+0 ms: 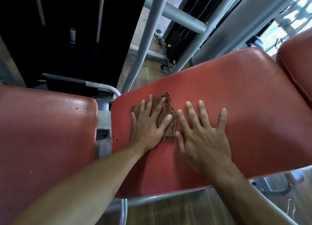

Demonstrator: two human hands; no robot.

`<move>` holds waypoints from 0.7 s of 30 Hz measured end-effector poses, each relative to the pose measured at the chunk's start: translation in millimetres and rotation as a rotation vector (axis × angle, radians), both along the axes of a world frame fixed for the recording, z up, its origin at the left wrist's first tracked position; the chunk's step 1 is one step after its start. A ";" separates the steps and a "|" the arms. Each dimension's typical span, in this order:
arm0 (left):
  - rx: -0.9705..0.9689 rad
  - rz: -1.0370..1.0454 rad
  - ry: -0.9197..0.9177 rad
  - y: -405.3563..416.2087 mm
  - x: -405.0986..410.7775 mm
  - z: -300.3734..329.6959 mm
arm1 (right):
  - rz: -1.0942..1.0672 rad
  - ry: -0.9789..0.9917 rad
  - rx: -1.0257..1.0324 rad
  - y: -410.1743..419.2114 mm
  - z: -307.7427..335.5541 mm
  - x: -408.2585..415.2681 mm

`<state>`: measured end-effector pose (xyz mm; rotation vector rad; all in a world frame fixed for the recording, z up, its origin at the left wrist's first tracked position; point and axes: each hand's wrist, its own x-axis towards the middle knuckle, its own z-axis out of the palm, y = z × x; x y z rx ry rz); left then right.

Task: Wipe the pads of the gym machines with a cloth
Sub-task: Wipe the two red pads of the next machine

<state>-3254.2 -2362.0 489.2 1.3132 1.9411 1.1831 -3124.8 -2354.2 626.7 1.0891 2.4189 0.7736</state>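
The brown cloth (166,114) is pressed flat on the middle red pad (236,98) by the left hand (148,125), fingers straight, nothing gripped. The right hand (202,133) is spread flat beside it. Wiping appears underway; a sweep across the unwiped pad is called for next.

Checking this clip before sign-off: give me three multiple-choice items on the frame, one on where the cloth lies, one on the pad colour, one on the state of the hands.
1. Where is the cloth?
A. on the middle pad, under the left hand
B. on the floor
C. draped over the grey frame

2. What colour are the pads?
A. black
B. red
C. blue

3. How is the right hand held?
A. clenched in a fist
B. pinching the cloth up
C. flat, fingers spread on the pad

Key: 1 A, the left hand presses it flat there; 2 B, all three pads in view are red; 3 C, its fingers lie straight and splayed.
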 end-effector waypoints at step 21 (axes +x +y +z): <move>0.080 -0.083 0.097 -17.3 13.0 -3.6 | -0.014 -0.015 0.031 -1.7 -9.2 -8.9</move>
